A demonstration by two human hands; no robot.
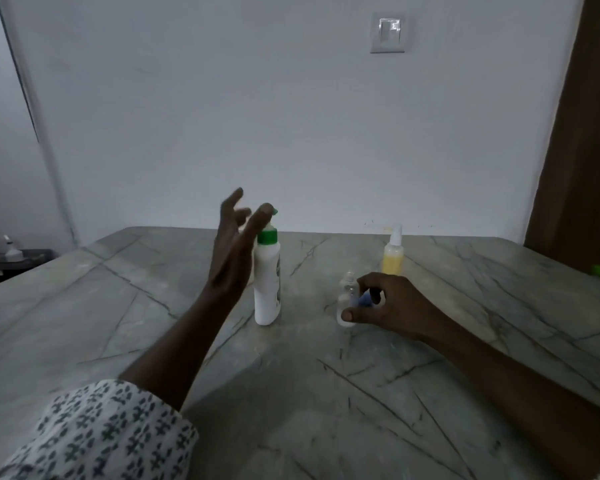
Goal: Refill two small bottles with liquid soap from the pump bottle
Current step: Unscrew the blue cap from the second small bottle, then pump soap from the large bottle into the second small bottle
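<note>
1. Grey-green marble with dark veins forms the bench (146, 306), which fills the lower half of the frame.
2. Near the centre of the frame a white pump bottle (267, 289) with a green collar stands upright on the bench.
3. Just left of it the left hand (234, 247) is raised. Its fingers (255, 225) are straight and spread and hold nothing. One fingertip lies in front of the green pump head, and I cannot tell if it touches it.
4. Right of centre, the right hand (394, 304) rests low on the bench, its fingers curled round a small clear bottle (346, 296), with the thumb at the lower part. A blue part (364, 300) shows between the fingers, too blurred to name.
5. Behind this hand a yellow bottle (392, 259) with a white top stands upright.
6. A patterned sleeve (101, 434) is at the lower left, and a wall switch (388, 31) at the upper right.
</note>
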